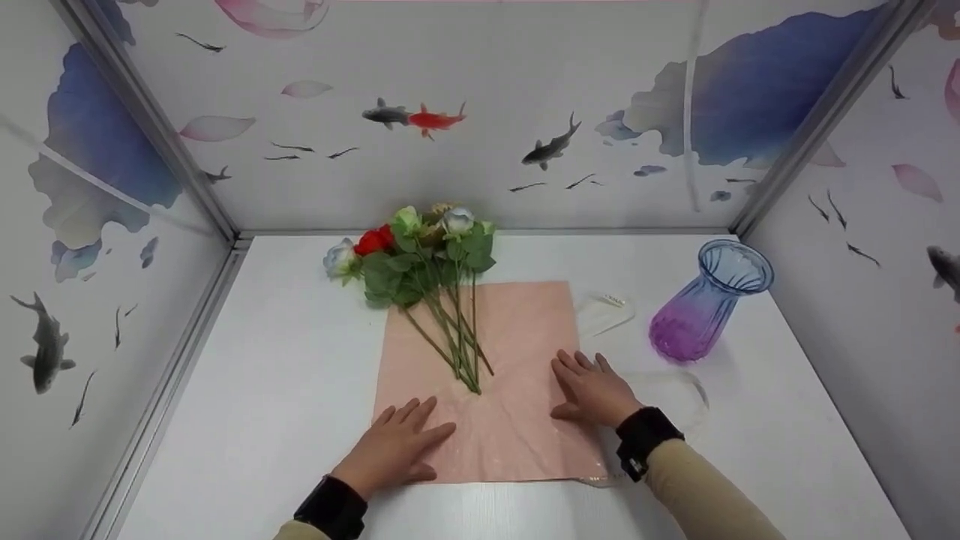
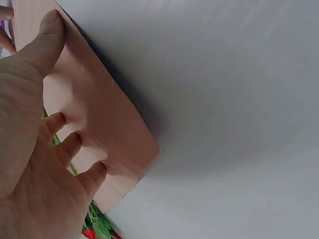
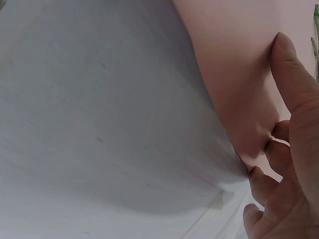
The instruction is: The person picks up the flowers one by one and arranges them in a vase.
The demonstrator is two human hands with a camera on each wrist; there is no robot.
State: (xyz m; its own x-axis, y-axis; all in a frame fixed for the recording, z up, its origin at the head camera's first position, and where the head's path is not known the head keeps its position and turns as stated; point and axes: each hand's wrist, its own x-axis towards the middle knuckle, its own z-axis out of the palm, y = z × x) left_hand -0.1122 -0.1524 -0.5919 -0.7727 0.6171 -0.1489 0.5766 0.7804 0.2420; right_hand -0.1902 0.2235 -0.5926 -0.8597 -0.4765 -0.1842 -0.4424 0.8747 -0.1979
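Pink wrapping paper (image 1: 525, 322) on white table (image 1: 277, 360), under rose stems (image 1: 470, 379). Left hand (image 1: 390, 450) and right hand (image 1: 596, 391) press it, fingers spread, grasping nothing. Likely light, easily creased; best held by side edges

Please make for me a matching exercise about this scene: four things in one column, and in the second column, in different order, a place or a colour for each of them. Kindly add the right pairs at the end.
Column 1
1. vase
2. pink sheet
3. left hand
4. right hand

Column 2
A. under the flower stems
B. on the right side of the pink sheet
C. blue at the top, purple at the bottom
D. on the near left part of the pink sheet

Right pairs: 1-C, 2-A, 3-D, 4-B
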